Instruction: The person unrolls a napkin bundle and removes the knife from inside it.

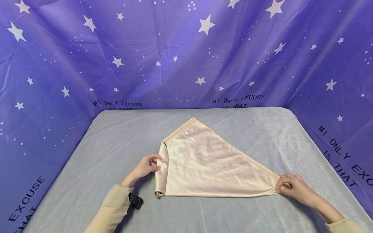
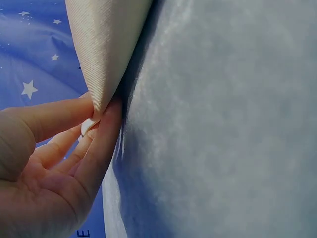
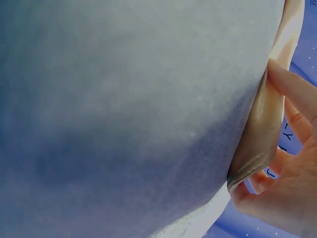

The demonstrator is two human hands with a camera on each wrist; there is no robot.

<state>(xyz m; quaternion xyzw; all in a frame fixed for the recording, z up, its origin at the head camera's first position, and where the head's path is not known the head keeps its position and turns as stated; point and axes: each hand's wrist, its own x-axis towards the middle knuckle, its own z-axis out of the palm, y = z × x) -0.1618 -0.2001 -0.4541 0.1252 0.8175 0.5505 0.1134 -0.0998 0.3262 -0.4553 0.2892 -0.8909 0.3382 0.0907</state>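
Note:
A pale pink satin cloth (image 1: 209, 161) lies on the table, with a stitched band along its upper edges and a peak at the back. Its left side is turned over into a narrow rolled strip, open at the front end. My left hand (image 1: 147, 165) holds the outer edge of that strip between thumb and fingers; in the left wrist view the cloth (image 2: 106, 54) narrows to where the fingers pinch it. At the front right corner my right hand (image 1: 294, 187) pinches the gathered cloth. The right wrist view shows the folded corner (image 3: 260, 124) between thumb and fingers.
A grey velvety cover (image 1: 116, 129) lies over the table. Purple curtains (image 1: 163, 48) with white stars and black lettering stand behind and at both sides. A black wrist-camera mount (image 1: 136, 201) sits at the left sleeve's cuff (image 1: 116, 200).

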